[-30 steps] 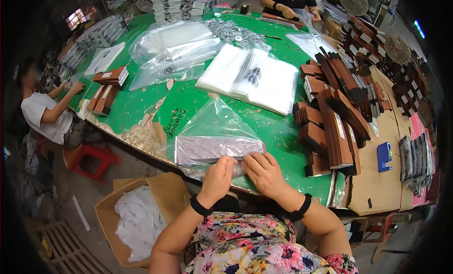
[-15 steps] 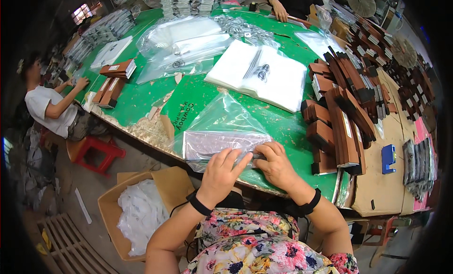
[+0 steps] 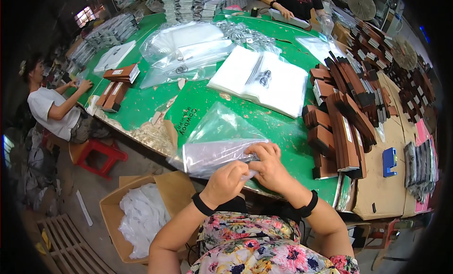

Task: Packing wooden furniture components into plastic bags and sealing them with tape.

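A clear plastic bag (image 3: 227, 124) lies on the table's near edge, its loose flap spread away from me. Inside it rests a long, flat, pale pinkish piece (image 3: 212, 154); its kind I cannot make out. My left hand (image 3: 225, 183) is closed, its fingers curled on the bag's near edge. Close beside it, my right hand (image 3: 268, 166) pinches the bag at its right end. The fingers hide what exactly is gripped there.
Beyond the bag lies a stack of clear bags (image 3: 285, 92). Long brown boxes (image 3: 347, 130) are piled right, near a blue tape dispenser (image 3: 389, 161). A carton (image 3: 111, 222) of crumpled plastic stands below left. Co-workers sit left (image 3: 52, 106) and stand across the green table (image 3: 198, 92).
My left hand has drawn nearer to me and right, its fingers going from spread to curled. The bag's right end has bunched up. The co-worker opposite now handles a pale object.
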{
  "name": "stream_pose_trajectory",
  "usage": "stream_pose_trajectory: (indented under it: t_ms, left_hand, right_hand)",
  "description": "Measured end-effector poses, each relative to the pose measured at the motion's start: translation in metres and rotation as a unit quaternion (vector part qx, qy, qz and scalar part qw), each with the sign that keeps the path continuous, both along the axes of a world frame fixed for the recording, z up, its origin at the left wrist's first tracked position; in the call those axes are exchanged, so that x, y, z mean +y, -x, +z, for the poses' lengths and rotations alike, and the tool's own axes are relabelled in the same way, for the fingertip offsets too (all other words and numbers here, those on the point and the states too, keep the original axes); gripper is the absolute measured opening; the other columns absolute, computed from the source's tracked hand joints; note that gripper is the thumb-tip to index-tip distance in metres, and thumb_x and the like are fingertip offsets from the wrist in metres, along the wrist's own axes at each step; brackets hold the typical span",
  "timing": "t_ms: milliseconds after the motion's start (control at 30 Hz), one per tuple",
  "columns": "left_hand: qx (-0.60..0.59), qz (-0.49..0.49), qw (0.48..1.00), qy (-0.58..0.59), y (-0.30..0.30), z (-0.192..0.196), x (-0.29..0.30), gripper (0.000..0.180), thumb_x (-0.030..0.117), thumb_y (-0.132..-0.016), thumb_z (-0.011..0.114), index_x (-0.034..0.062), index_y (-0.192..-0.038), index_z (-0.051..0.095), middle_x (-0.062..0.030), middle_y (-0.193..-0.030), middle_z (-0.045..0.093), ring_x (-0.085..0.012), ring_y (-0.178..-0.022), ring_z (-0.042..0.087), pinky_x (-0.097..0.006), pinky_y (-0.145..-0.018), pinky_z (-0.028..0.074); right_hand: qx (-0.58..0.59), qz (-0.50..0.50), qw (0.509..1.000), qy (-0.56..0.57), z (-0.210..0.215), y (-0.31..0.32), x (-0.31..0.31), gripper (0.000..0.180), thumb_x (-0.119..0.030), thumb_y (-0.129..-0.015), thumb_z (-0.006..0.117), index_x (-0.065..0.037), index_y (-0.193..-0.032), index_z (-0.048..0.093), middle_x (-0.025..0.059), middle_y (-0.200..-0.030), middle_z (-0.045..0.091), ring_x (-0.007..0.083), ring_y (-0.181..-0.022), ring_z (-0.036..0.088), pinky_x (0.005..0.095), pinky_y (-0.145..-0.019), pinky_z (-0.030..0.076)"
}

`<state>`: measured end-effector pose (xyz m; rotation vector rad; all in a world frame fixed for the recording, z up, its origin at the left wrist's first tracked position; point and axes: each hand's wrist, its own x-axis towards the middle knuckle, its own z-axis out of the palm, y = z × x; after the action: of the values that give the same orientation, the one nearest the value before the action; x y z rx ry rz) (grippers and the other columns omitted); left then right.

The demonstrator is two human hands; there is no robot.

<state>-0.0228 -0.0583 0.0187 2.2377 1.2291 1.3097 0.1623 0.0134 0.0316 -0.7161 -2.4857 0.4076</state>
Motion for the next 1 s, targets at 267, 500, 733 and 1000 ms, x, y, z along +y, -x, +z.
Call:
stream_pose_trajectory:
  t_ms: [267,500,733,1000]
  left_hand:
    - [0.141,0.204,0.969,0.003,0.016,0.034,-0.006,0.063,0.025,-0.073,0.082,0.0044,-0.124,0.053,-0.0173,-0.120,0.060,-0.0374,-0.111,0.057,-0.047,-0.096,0.043]
    - [0.169,0.239,0.955,0.054,0.026,0.015,-0.004,0.040,0.032,-0.081,0.075,0.0028,-0.106,0.062,-0.0139,-0.108,0.059,-0.0355,-0.102,0.055,-0.046,-0.091,0.042]
    - [0.176,0.285,0.942,0.022,0.023,0.011,0.004,0.023,0.026,-0.087,0.069,0.0052,-0.084,0.060,-0.0086,-0.088,0.057,-0.0296,-0.088,0.056,-0.043,-0.082,0.045]
    - [0.159,0.279,0.947,0.030,0.019,0.016,0.006,0.022,0.021,-0.087,0.069,0.0034,-0.086,0.056,-0.0133,-0.086,0.056,-0.0347,-0.086,0.055,-0.045,-0.080,0.043]
  right_hand:
    - [0.055,-0.052,0.996,0.040,-0.028,0.001,-0.002,0.013,-0.014,-0.075,0.076,-0.011,-0.086,0.071,0.0017,-0.111,0.061,0.0253,-0.115,0.052,0.0502,-0.105,0.030]
    - [0.092,-0.089,0.991,0.026,-0.034,0.007,-0.004,0.014,-0.017,-0.076,0.077,-0.009,-0.086,0.071,0.0023,-0.105,0.064,0.0247,-0.106,0.055,0.0454,-0.099,0.032]
    - [0.058,-0.103,0.992,0.032,-0.014,0.014,0.001,0.019,-0.023,-0.078,0.078,-0.006,-0.081,0.069,0.0039,-0.098,0.063,0.0267,-0.097,0.054,0.0418,-0.090,0.036]
    - [0.097,-0.115,0.986,0.069,-0.015,0.013,0.007,0.019,-0.021,-0.075,0.080,-0.006,-0.085,0.071,0.0062,-0.100,0.064,0.0276,-0.098,0.055,0.0408,-0.084,0.038]
